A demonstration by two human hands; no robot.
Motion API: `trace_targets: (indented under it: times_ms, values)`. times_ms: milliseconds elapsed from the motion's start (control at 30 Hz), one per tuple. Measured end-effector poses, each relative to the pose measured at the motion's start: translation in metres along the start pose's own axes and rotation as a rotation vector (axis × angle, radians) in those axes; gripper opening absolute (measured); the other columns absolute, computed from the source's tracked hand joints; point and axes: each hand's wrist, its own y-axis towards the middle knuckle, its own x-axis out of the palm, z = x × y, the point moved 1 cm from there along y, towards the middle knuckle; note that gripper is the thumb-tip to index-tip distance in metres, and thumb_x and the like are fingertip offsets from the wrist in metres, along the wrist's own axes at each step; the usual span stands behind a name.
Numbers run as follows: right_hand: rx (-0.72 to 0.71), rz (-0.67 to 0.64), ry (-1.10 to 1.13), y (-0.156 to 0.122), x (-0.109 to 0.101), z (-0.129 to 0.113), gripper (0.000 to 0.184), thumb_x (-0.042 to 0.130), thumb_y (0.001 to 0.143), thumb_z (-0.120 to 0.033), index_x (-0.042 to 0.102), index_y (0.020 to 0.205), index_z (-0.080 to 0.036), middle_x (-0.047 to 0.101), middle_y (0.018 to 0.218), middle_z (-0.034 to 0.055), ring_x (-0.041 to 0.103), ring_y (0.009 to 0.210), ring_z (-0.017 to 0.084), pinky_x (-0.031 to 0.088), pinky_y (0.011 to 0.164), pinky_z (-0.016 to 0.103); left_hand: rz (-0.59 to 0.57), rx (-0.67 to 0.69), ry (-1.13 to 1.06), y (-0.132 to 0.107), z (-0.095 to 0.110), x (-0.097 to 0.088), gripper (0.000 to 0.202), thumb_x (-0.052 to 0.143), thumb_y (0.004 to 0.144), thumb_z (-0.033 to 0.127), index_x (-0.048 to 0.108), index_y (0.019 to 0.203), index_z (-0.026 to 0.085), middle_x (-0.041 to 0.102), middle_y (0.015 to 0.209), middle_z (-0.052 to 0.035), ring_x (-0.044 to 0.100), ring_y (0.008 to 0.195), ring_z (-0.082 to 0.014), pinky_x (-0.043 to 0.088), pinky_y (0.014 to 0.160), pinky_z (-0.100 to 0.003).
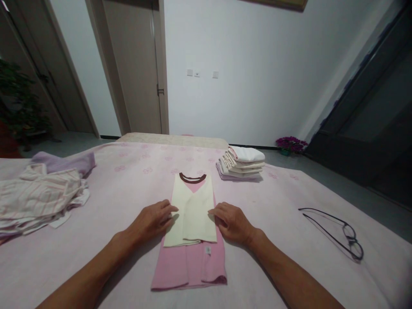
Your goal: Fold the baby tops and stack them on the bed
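Note:
A pink shirt (pixel 174 270) with a brown neckband (pixel 192 180) lies face down or folded lengthwise in front of me; which, I cannot tell. Its cream panels (pixel 196 214) are folded inward over the pink cloth, and a small white label shows on the lower part. My left hand (pixel 160 218) is at the shirt's left edge, its fingers curled onto the cloth. At the right edge sits my right hand (pixel 232 221), its index fingertip on the cream panel and the other fingers bent beneath. Both hands appear closed on the side edges.
The pale pink flowered tablecloth (pixel 128 189) covers the table. A stack of folded clothes (pixel 243 165) stands at the back right, and black-framed glasses (pixel 349 240) lie at the right. Loose striped clothes (pixel 41 193) and a purple garment (pixel 64 162) are heaped at the left.

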Motion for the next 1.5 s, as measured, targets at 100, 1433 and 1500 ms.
trace_targets:
  times_ms: [100,1433,1500]
  values:
    - [0.011,-0.073,0.041,0.001,-0.010,-0.002,0.041,0.051,0.079,-0.003,0.064,0.114,-0.021,0.066,0.094,0.0052,0.060,0.083,0.017,0.048,0.074,0.028,-0.106,-0.019,-0.080,-0.003,-0.006,-0.015,0.021,0.050,0.094,0.030,0.065,0.108,0.024,0.065,0.086,-0.0003,0.060,0.070,-0.0115,0.043,0.065,-0.020]
    - [-0.223,-0.162,0.180,0.005,-0.013,-0.025,0.027,0.053,0.088,-0.019,0.064,0.113,-0.021,0.069,0.098,0.0080,0.062,0.088,0.019,0.047,0.080,0.032,-0.283,0.117,-0.273,-0.008,0.011,-0.015,0.027,0.057,0.078,0.018,0.058,0.104,0.024,0.058,0.105,-0.0024,0.057,0.083,-0.0146,0.043,0.074,-0.022]
    - [-0.243,-0.157,0.124,0.005,-0.013,-0.025,0.026,0.053,0.088,-0.025,0.063,0.112,-0.021,0.069,0.096,0.0078,0.061,0.086,0.020,0.045,0.080,0.034,-0.283,0.131,-0.266,-0.008,0.012,-0.019,0.028,0.062,0.077,0.022,0.059,0.105,0.025,0.058,0.106,-0.0025,0.057,0.087,-0.0157,0.043,0.076,-0.023]
